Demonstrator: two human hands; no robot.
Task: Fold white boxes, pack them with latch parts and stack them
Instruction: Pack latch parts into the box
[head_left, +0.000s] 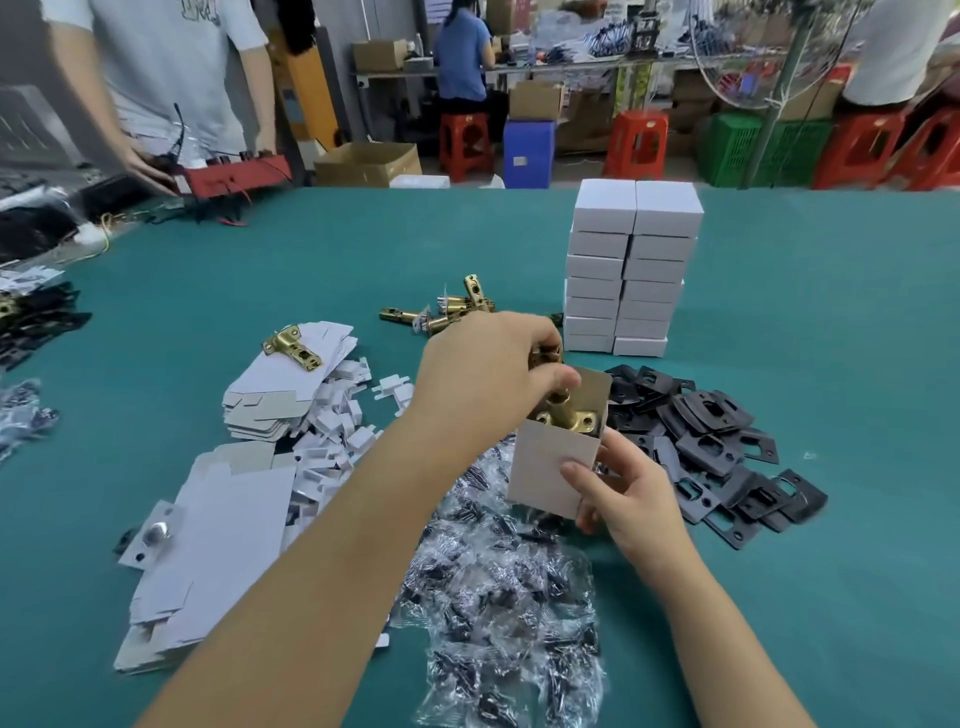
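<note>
My right hand (621, 496) grips an open white box (550, 470) from below and the side, its mouth facing up. My left hand (491, 371) pinches a brass latch (569, 410) that sits partly inside that box. More brass latches (449, 306) lie on the green table (831, 364) beyond my hands, and one latch (291, 347) rests on a pile of flat unfolded boxes (291, 387). A stack of closed white boxes (631, 270) stands behind, two columns wide.
Black strike plates (722, 447) are heaped to the right of the box. Clear bags of small screws (509, 608) lie under my forearms. More flat box blanks (218, 551) lie at the lower left. A person (171, 78) stands at the table's far left corner holding a red part.
</note>
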